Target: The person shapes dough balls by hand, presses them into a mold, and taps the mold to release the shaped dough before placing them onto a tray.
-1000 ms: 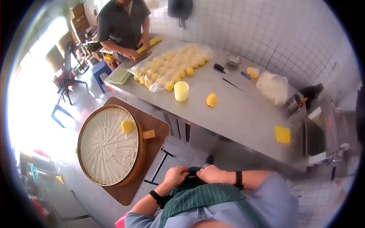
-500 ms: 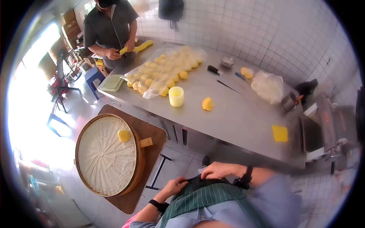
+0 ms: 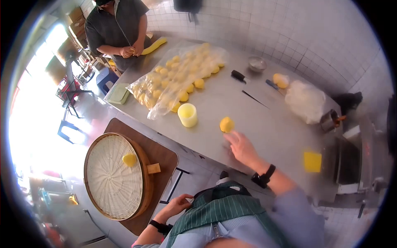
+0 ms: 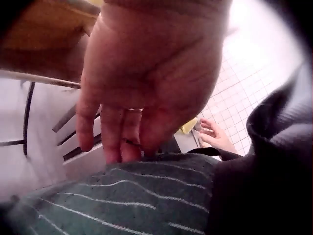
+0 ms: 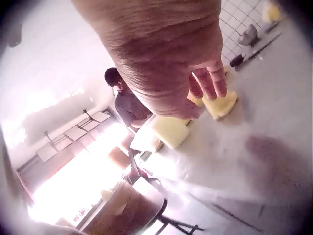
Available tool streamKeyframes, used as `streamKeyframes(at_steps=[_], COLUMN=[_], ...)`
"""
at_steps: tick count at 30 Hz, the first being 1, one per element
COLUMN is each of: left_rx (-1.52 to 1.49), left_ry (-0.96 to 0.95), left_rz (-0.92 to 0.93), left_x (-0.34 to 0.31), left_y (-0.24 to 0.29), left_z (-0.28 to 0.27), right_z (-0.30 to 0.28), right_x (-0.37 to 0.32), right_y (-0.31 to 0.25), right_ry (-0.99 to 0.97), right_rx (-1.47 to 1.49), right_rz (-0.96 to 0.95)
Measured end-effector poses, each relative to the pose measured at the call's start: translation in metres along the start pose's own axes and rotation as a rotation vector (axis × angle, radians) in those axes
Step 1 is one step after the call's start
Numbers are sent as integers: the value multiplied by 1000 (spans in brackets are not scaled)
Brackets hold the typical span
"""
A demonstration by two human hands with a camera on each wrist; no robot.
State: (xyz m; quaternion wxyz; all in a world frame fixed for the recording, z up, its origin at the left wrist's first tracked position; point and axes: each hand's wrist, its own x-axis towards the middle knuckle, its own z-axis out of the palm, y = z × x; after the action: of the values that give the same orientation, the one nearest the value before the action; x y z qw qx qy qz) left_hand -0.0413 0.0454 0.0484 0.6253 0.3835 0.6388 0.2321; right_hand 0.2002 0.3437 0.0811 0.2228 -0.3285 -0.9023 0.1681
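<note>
A cone-shaped yellow dough lump (image 3: 226,124) stands by itself on the steel counter (image 3: 273,136). My right hand (image 3: 242,146) reaches over the counter with fingers extended, fingertips right at the lump's near side. In the right wrist view, the fingers and thumb are spread around the near end of the dough (image 5: 221,106), not closed on it. Low at my waist, my left hand (image 3: 178,204) hangs beside the green striped apron (image 4: 122,196), its fingers loose and the fingertips at the cloth's upper edge.
A translucent yellow cup (image 3: 188,115) stands left of the lump, before several dough balls under plastic (image 3: 173,78). A black-handled knife (image 3: 238,76) lies behind. A round woven tray (image 3: 109,177) bears one dough piece (image 3: 129,160). Across the counter, a person (image 3: 118,29) handles a dough roll (image 3: 154,46).
My right hand has left the apron's waist and moved forward over the counter to the dough lump. The left hand has stayed at the apron, shifting slightly left. The head view has tilted.
</note>
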Motion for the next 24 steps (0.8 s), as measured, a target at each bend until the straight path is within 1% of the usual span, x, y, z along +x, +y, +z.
streamKeyframes(at_steps=[1,2,3,5,7,8,9,10,12,13,14,15,16,18,19,21,22,24], left_rx=[59,116,110,198,155,120,114,110,70,-41,-157,-117,-78,-68,-49,-59,-66,-100], left_ry=[-18,-39,-32,60,170,220,290,358,523,580,636,687,736,761,781,770,772,730], left_rz=[8,13,-5,-29,6,19,76,131,214,252,296,301,304,317,340,343,347,372], left_x=[10,20,32,56,67,72,81,92,116,126,137,146,153,163,170,184,191,200], left_y=[5,9,14,28,61,79,82,82,88,92,99,110,121,152,162,169,170,169], left_z=[-3,-5,-5,-1,-2,-6,-12,-19,-45,-58,-69,-80,-89,-101,-107,-116,-117,-122], right_z=[-1,0,2,10,21,27,33,34,33,34,32,28,19,2,-1,-7,-11,-19], right_x=[19,36,49,68,77,80,82,82,77,75,74,75,80,96,102,107,107,107], right_y=[11,21,29,44,57,61,64,61,49,42,36,33,31,28,28,30,30,25], right_ry=[-6,62,127,107,85,-74,-232,-244,-398,-405,-398,-392,-404,-508,-506,-438,-420,-356], right_rx=[16,-5,-25,14,53,96,136,150,171,180,313,441,438,988,981,1200,1184,1048], right_rz=[-5,-62,-116,-118,-130,-90,-52,-62,-193,-197,-149,-101,-102,299,308,342,362,343])
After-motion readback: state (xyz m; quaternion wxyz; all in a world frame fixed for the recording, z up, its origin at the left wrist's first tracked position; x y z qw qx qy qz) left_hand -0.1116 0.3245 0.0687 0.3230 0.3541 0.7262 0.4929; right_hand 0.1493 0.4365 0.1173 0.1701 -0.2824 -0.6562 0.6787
